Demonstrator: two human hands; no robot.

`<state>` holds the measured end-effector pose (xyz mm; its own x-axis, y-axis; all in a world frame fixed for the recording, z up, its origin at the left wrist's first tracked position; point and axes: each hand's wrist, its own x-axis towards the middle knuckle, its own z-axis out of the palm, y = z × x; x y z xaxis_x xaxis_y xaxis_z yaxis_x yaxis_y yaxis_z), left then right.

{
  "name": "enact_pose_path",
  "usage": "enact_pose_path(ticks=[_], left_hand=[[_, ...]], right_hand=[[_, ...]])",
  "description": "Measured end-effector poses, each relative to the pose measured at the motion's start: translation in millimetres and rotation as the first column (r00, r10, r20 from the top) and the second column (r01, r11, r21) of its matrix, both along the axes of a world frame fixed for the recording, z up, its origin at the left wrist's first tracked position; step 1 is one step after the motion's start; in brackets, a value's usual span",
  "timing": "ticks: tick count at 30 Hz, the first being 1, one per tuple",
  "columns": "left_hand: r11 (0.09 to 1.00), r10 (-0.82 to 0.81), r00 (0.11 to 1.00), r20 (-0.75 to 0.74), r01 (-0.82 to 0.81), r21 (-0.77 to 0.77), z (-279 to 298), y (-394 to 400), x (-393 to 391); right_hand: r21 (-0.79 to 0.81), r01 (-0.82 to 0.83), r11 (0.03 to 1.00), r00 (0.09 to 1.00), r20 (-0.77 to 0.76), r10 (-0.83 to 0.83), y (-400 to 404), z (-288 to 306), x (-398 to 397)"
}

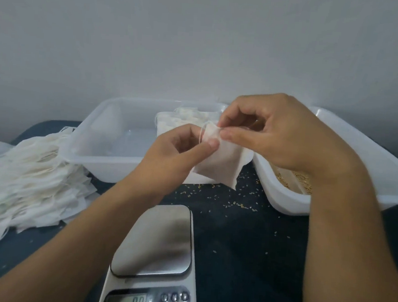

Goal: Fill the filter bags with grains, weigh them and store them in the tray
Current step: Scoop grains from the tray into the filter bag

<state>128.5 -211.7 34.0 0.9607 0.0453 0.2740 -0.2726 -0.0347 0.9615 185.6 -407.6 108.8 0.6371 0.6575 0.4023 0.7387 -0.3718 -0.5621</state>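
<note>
A white filter bag [223, 163] hangs in the air above the dark table. My left hand [181, 147] pinches its top left corner, and my right hand [265, 134] pinches the top edge beside it. Behind them a clear plastic tray [95, 143] holds a few filled bags [183, 119] at its right end. A second white tray [348, 161] on the right contains brown grains [295, 178]. The silver digital scale [158, 244] sits near the front edge with nothing on its plate.
A large heap of flat white filter bags [28, 181] lies at the left on the table. Loose grains [236, 203] are scattered on the dark surface between the trays and the scale. A grey wall stands behind.
</note>
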Motion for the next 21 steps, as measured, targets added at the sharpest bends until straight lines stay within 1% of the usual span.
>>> enact_pose_path(ticks=[3,6,8,11,14,16,18,19,21], left_hand=[[0.992,0.032,0.999,-0.033,-0.035,-0.119,-9,12,-11],[0.965,0.043,0.998,-0.04,-0.052,-0.256,-16,26,-23],[0.952,0.059,0.997,-0.04,-0.068,-0.297,-19,34,-29],[0.939,0.12,0.991,-0.06,-0.133,-0.317,-21,40,-37],[0.932,0.148,0.985,-0.087,-0.169,-0.321,-23,48,-45],[0.938,0.133,0.986,-0.101,-0.159,-0.308,-28,55,-49],[0.943,0.109,0.988,-0.11,-0.138,-0.304,-35,60,-55],[0.946,0.103,0.988,-0.113,-0.133,-0.297,-38,63,-59],[0.954,0.076,0.989,-0.127,-0.109,-0.279,-46,68,-66]], right_hand=[[0.016,-0.025,1.0,0.999,-0.029,0.025,15,-3,-4],[-0.005,0.02,1.0,0.997,-0.08,-0.021,24,-9,-1],[-0.014,0.052,0.999,0.995,-0.084,-0.053,31,-15,0],[0.042,0.044,0.998,0.998,-0.041,-0.042,44,-20,-4],[0.035,0.008,0.999,1.0,0.01,-0.009,52,-24,-8],[0.006,-0.048,0.999,0.997,-0.061,0.048,55,-26,-10],[-0.076,-0.111,0.991,0.979,-0.181,0.096,61,-30,-13],[-0.126,-0.137,0.983,0.97,-0.216,0.108,65,-33,-14],[-0.188,-0.163,0.969,0.967,-0.225,0.119,73,-40,-18]])
